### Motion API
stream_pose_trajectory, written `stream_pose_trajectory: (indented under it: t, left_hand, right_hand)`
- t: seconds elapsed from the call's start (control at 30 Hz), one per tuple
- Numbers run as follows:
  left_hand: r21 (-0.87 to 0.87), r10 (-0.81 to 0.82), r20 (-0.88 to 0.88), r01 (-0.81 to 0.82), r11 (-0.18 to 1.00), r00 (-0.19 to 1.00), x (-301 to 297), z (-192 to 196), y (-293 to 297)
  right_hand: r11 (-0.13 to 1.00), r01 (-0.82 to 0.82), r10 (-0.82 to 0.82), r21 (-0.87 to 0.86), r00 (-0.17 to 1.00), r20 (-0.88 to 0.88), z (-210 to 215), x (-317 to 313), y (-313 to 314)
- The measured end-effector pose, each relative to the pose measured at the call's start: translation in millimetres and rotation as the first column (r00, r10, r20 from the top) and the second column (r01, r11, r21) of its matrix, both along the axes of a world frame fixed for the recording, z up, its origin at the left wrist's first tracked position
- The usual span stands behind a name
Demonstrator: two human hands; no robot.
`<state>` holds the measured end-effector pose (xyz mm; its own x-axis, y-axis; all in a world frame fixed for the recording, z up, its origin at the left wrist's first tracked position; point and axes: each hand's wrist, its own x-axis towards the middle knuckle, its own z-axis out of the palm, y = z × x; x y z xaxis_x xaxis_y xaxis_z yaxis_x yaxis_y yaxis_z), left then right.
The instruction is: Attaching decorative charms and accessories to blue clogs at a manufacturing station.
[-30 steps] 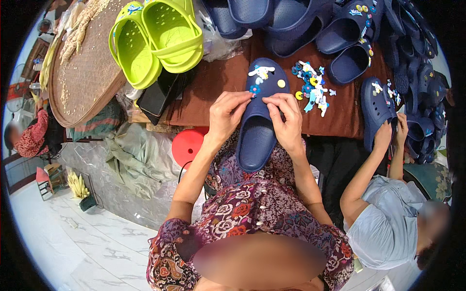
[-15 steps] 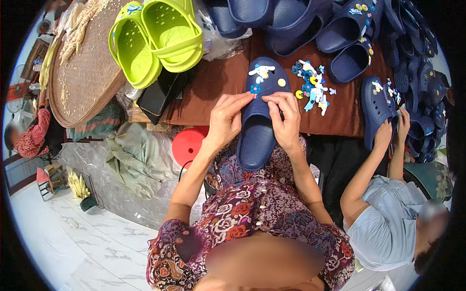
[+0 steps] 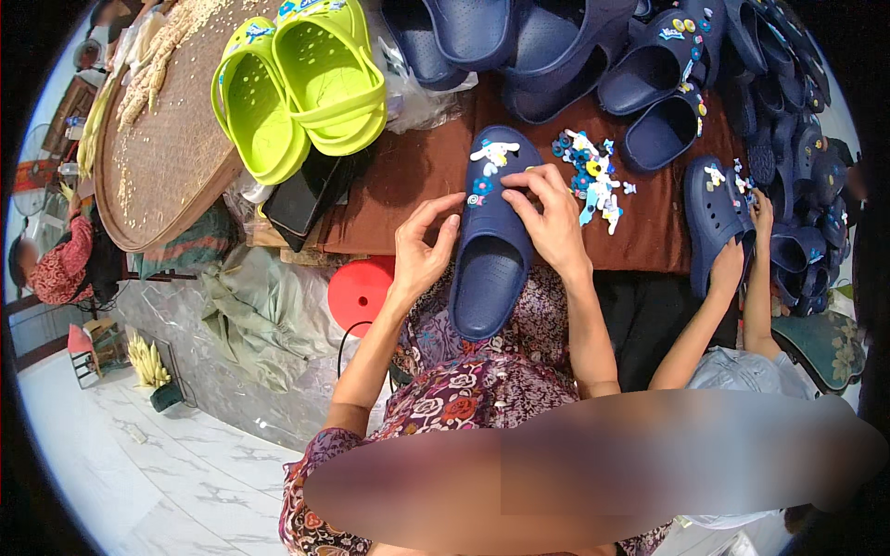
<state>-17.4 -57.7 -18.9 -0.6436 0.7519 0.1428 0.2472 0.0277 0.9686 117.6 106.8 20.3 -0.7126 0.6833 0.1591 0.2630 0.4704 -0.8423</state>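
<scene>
A navy clog (image 3: 489, 287) lies in front of me, toe away, its heel over my lap and its toe on the brown cloth. A white character charm, blue charms and a small pinkish charm (image 3: 476, 198) sit on its upper. My left hand (image 3: 425, 246) is at the clog's left edge, index finger and thumb apart and holding nothing. Over the right side of the upper, my right hand (image 3: 553, 218) has its thumb and index fingertips slightly apart, nearly touching the clog. The part of the upper under these fingers is hidden. Loose charms (image 3: 593, 176) lie in a pile to the right.
Lime-green clogs (image 3: 336, 83) stand at the back left beside a round woven tray (image 3: 167, 130). Navy clogs (image 3: 658, 134) crowd the back and right. On the right, a co-worker's hands (image 3: 728, 264) work at another navy clog (image 3: 709, 213). A red stool (image 3: 362, 295) stands left of my lap.
My fingers have parted from their pinch at the small charm, and my left hand has drawn back to the clog's edge. The pinkish charm now sits uncovered. The whole view has shifted slightly.
</scene>
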Motion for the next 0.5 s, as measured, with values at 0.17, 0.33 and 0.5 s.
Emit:
stream_pose_trajectory:
  t: [0.17,0.33,0.5]
  left_hand:
    - [0.005,0.027,0.101,-0.027,1.000,0.995,5,1,1]
    - [0.052,0.019,0.139,-0.027,0.998,0.990,5,5,0]
    - [0.055,-0.044,0.172,0.035,0.998,0.984,2,2,-7]
  right_hand:
    - [0.989,-0.135,0.139,-0.055,0.988,0.063,1,-7,14]
    - [0.998,-0.015,0.016,0.056,1.000,-0.019,-13,-3,7]
    - [0.975,0.211,-0.200,0.070,0.971,-0.129,-27,19,23]
